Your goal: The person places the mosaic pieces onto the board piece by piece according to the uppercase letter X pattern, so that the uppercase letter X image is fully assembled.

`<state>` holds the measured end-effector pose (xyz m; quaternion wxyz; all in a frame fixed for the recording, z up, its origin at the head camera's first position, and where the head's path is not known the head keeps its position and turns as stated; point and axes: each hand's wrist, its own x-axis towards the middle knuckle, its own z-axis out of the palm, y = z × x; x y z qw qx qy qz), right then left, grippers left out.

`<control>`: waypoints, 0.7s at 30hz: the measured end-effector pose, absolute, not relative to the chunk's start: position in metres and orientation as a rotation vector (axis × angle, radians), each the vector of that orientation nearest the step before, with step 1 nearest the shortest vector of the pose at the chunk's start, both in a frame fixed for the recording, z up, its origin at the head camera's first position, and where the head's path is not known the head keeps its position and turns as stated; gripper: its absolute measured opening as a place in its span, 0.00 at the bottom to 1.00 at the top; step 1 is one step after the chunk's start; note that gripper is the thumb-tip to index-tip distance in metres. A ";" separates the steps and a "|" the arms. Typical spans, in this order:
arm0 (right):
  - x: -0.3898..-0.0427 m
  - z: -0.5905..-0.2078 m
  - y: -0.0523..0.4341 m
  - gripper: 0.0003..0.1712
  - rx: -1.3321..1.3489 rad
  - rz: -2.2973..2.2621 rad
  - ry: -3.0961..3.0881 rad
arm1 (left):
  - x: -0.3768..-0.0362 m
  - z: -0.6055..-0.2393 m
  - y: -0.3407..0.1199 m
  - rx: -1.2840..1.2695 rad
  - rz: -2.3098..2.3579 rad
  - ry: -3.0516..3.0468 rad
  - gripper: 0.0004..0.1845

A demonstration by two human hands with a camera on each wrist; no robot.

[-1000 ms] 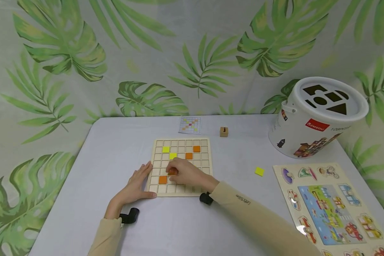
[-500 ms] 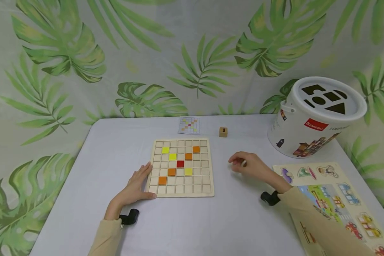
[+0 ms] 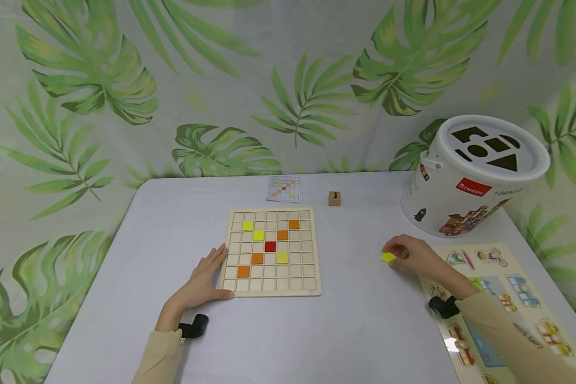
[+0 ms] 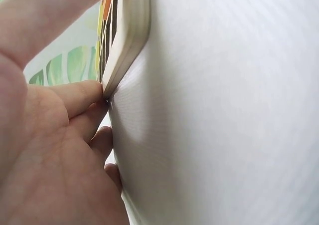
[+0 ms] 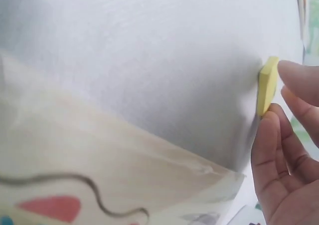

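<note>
On the table, a wooden grid board holds square tiles: a red tile near its centre, with orange and yellow ones running diagonally from it. My left hand rests at the board's near left corner, fingers stretched along the left side and thumb at the front edge. In the left wrist view its fingertips meet the board's rim. To the right of the board, my right hand pinches a loose yellow tile. The right wrist view has this yellow tile between thumb and fingertips, close to the tabletop.
Behind the board lie a pattern card and a small wooden cube. A white bucket with a shape-sorter lid stands at the back right. The right forearm crosses over a picture puzzle board.
My right hand has left the grid board, moved right across the table and reached the loose yellow tile, which it now pinches. The left hand has stayed at the board's corner.
</note>
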<state>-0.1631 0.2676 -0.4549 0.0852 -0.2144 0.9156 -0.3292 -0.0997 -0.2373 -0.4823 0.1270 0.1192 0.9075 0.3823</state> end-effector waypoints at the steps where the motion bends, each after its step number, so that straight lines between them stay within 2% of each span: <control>1: -0.163 -0.456 0.267 0.14 -0.647 -0.970 2.734 | -0.100 -0.482 -0.237 0.346 1.111 2.640 0.57; 10: -0.170 -0.459 0.241 0.14 -0.721 -0.907 2.731 | -0.099 -0.480 -0.237 0.341 1.118 2.642 0.57; 21: -0.169 -0.450 0.143 0.15 -0.942 -0.978 2.546 | -0.100 -0.480 -0.237 0.348 1.120 2.642 0.57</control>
